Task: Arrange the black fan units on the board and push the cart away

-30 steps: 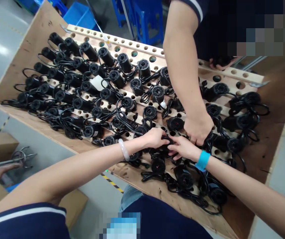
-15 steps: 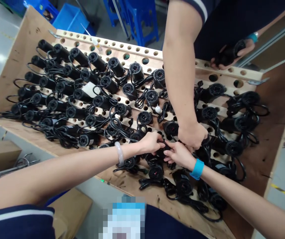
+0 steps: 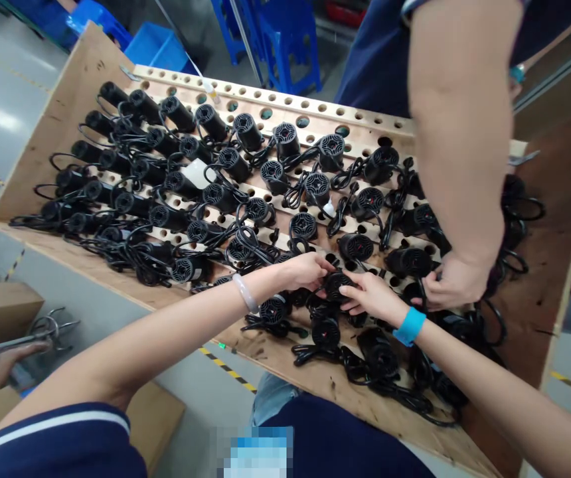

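Our two hands at one black cylinder (image 3: 338, 287), low in the wooden box (image 3: 260, 358).
Our left hand (image 3: 310, 269) curls its fingertips at its top edge; our right hand (image 3: 372, 297) bends fingers against its side. Beyond: one co-worker's hand (image 3: 457, 282), one smooth white block (image 3: 198, 174), one blue plastic crate (image 3: 159, 48).

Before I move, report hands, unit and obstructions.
Left hand and right hand at one black cylindrical unit, grip unclear. Another person's hand close on the right. Black cables around.
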Available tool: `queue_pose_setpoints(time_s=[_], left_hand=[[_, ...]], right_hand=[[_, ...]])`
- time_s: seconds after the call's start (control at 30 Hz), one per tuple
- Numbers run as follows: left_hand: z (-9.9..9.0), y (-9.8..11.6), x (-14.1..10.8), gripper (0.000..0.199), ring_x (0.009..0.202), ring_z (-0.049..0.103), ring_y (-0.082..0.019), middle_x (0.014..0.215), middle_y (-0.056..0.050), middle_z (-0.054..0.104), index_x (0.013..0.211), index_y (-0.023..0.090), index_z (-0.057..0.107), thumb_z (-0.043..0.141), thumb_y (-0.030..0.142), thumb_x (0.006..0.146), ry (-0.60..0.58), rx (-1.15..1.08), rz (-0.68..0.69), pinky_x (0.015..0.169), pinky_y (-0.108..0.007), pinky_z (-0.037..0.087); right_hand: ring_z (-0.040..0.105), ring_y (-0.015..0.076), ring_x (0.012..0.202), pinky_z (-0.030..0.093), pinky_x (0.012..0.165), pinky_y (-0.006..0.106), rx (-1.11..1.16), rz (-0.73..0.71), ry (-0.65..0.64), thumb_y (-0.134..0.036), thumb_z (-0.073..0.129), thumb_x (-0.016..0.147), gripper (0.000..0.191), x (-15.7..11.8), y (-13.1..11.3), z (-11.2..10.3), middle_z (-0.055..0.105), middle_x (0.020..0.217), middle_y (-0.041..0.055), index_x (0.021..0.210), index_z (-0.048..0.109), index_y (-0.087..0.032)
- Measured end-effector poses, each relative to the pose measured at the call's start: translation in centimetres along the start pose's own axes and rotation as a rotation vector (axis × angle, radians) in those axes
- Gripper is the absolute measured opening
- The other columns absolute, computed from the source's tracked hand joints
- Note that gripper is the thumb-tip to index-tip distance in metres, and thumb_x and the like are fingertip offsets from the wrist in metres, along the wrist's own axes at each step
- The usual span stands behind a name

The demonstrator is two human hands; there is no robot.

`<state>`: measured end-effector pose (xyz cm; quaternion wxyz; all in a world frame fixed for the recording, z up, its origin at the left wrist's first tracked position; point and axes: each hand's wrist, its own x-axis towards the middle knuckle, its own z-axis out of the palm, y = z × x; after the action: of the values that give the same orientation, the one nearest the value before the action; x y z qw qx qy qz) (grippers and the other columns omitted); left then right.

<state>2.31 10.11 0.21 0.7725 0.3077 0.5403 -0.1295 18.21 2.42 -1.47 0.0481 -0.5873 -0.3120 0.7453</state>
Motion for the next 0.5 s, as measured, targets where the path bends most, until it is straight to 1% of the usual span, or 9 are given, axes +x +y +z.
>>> queue_pose_setpoints(time_s=[0.07,0.1,0.13,0.2,0.27,0.33,0.43,0.5], left_hand=[[0.2,-0.1,-0.6,0.043,0.055,0.059,-0.011,0.062,-0.001,0.06,0.112,0.007,0.058,0.038,-0.008,0.077,0.045,-0.129,-0.053,0.066,-0.027,0.057],[0.3,-0.2,-0.8,0.045,0.054,0.058,-0.01,0.059,0.001,0.058,0.114,0.007,0.056,0.037,-0.01,0.077,0.055,-0.18,-0.066,0.067,-0.027,0.057],[0.4,-0.4,-1.0,0.044,0.053,0.057,-0.009,0.057,0.002,0.055,0.113,0.008,0.056,0.036,-0.01,0.077,0.065,-0.217,-0.069,0.067,-0.027,0.057],[0.7,-0.9,-1.1,0.032,0.052,0.054,-0.008,0.058,0.001,0.053,0.102,0.009,0.06,0.038,-0.004,0.083,0.078,-0.236,-0.035,0.064,-0.025,0.056],[0.9,-1.2,-1.0,0.018,0.054,0.053,-0.007,0.062,0.0,0.053,0.085,0.009,0.061,0.043,0.006,0.088,0.083,-0.193,0.037,0.06,-0.023,0.056],[1.0,-1.5,-0.6,0.014,0.057,0.054,-0.007,0.067,0.0,0.053,0.077,0.009,0.058,0.049,0.012,0.088,0.08,-0.109,0.105,0.058,-0.022,0.056],[1.1,-1.7,0.2,0.002,0.06,0.058,-0.01,0.073,0.0,0.053,0.083,0.012,0.054,0.055,0.012,0.084,0.129,0.011,0.126,0.055,-0.026,0.057],[1.1,-1.6,0.6,0.006,0.058,0.061,-0.013,0.075,0.0,0.054,0.085,0.014,0.051,0.056,0.013,0.083,0.153,0.089,0.109,0.053,-0.03,0.058]], right_hand=[[0.071,0.0205,0.074,0.059,0.054,0.026,-0.003,0.003,0.0,-0.017,0.048,0.089,0.049,-0.1,-0.1,0.0,0.068,0.107,0.0143,0.138,0.041,-0.017],[0.071,0.0208,0.074,0.059,0.055,0.026,-0.004,0.008,0.002,-0.017,0.048,0.089,0.051,-0.2,-0.2,0.1,0.068,0.107,0.0142,0.139,0.039,-0.017],[0.071,0.021,0.074,0.059,0.055,0.026,-0.004,0.015,0.005,-0.017,0.048,0.089,0.053,-0.3,-0.3,0.1,0.069,0.105,0.014,0.141,0.037,-0.017],[0.071,0.0211,0.074,0.059,0.055,0.027,0.0,0.033,0.011,-0.018,0.047,0.09,0.055,-0.4,-0.4,0.2,0.07,0.102,0.0138,0.143,0.033,-0.018],[0.071,0.0206,0.073,0.059,0.054,0.027,0.015,0.049,0.026,-0.018,0.047,0.09,0.057,-0.5,-0.3,0.3,0.069,0.102,0.0138,0.145,0.031,-0.019],[0.071,0.0201,0.073,0.059,0.054,0.027,0.04,0.058,0.039,-0.019,0.048,0.091,0.058,-0.6,-0.2,0.3,0.069,0.103,0.0141,0.145,0.028,-0.02],[0.071,0.0199,0.072,0.058,0.053,0.026,0.073,0.071,0.05,-0.019,0.048,0.091,0.059,-0.5,-0.1,0.4,0.069,0.097,0.0137,0.146,0.028,-0.019],[0.071,0.0196,0.07,0.058,0.053,0.026,0.076,0.078,0.063,-0.019,0.049,0.09,0.059,-0.3,-0.1,0.4,0.07,0.091,0.0126,0.146,0.028,-0.018]])
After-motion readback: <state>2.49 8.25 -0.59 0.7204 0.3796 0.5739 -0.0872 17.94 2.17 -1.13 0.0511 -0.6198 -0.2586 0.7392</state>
